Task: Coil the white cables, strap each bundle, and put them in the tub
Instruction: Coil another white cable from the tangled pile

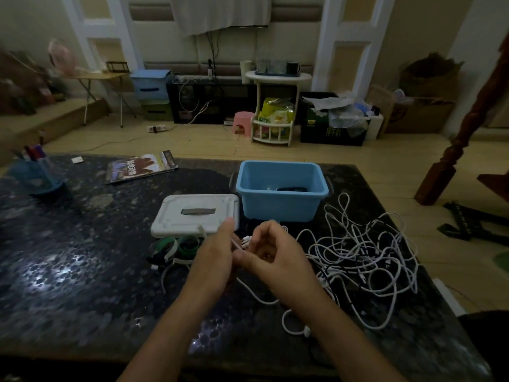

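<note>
Straps (176,248) wait by the white lid (195,215), within reach. Left hand (213,261) pinches the white cable (242,242) near its plug; right hand (275,255) curls closed around it, ready to coil. Thin, limp cables (363,260) sprawl tangled on the table (68,257), just beside the blue tub (281,199).

From my seat I see only two bare forearms reaching in from the bottom of the view, ending in the bare left hand (213,260) and the bare right hand (278,257). No sleeve covers either arm as far as the frame shows them. No rings, watch, wristband or gloves show on either hand or wrist.
</note>
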A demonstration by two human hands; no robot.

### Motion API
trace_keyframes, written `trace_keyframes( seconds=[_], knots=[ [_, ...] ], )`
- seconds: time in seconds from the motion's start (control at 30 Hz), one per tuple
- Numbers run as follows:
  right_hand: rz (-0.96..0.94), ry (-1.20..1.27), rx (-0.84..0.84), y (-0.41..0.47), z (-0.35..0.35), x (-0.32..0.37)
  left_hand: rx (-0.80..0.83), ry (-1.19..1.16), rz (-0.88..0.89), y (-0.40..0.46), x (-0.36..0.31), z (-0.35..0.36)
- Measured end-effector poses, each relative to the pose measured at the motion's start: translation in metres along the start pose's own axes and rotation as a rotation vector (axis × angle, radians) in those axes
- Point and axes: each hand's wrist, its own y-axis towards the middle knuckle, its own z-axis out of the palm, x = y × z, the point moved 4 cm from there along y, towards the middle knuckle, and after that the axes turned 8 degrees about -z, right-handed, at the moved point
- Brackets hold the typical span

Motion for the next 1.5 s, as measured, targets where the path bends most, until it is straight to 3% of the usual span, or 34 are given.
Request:
trace_keyframes(
  seconds=[0.1,0.27,0.43,0.57,0.7,0.83,1.03,1.2,1.4,1.5],
  knots=[
    [-0.038,-0.228,0.045,-0.001,0.0,-0.002,-0.124,-0.077,0.069,0.006,-0.004,-0.016],
    [-0.089,-0.317,0.221,-0.006,0.023,-0.005,-0.181,-0.181,0.16,0.015,-0.002,-0.025],
    [-0.106,-0.658,0.273,-0.006,0.034,-0.015,-0.102,-0.244,0.242,0.003,-0.003,-0.012],
    [-0.096,-0.699,0.353,-0.004,0.031,-0.016,0.032,-0.431,0.175,0.003,-0.005,-0.013],
    [-0.127,-0.861,0.303,0.006,0.009,-0.023,0.113,-0.3,0.118,0.003,-0.009,-0.008],
    [-0.07,-0.929,0.194,0.011,-0.023,-0.026,0.089,-0.135,0.083,0.008,-0.009,-0.016],
    [0.097,-0.492,0.015,0.017,-0.055,-0.038,0.192,0.138,0.14,0.008,-0.006,-0.019],
    [0.144,-0.391,-0.142,0.019,-0.052,-0.045,0.254,0.501,0.213,0.004,0.003,-0.002],
    [0.121,-0.346,-0.078,0.02,-0.046,-0.041,0.148,0.542,0.328,0.009,0.004,-0.003],
    [0.03,-0.475,0.04,0.018,-0.045,-0.03,0.04,0.511,0.395,0.004,-0.005,-0.007]
  ],
)
